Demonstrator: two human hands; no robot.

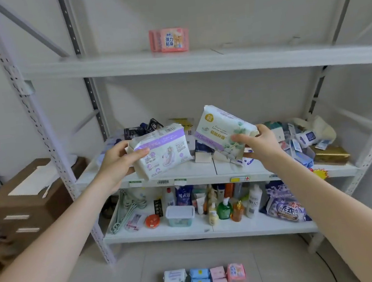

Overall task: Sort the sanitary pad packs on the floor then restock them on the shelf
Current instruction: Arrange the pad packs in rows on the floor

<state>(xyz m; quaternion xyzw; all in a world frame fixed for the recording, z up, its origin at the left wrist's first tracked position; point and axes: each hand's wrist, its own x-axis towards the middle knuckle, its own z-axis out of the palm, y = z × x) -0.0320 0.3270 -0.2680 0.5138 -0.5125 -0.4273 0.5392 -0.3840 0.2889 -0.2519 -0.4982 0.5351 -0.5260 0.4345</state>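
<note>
Below your hands the sorted pad packs wait in rows on the floor, while your left hand and right hand each clutch a purple-banded pack, so restocking is underway; next, lift both toward the upper shelf above, beside the pink packs.

Premises appear to be a small shop stockroom. Evidence: a white slotted-steel shelving rack fills the frame; printed price tags line the middle shelf edge; assorted plastic toiletry bottles crowd the lower shelf, centre frame.
</note>
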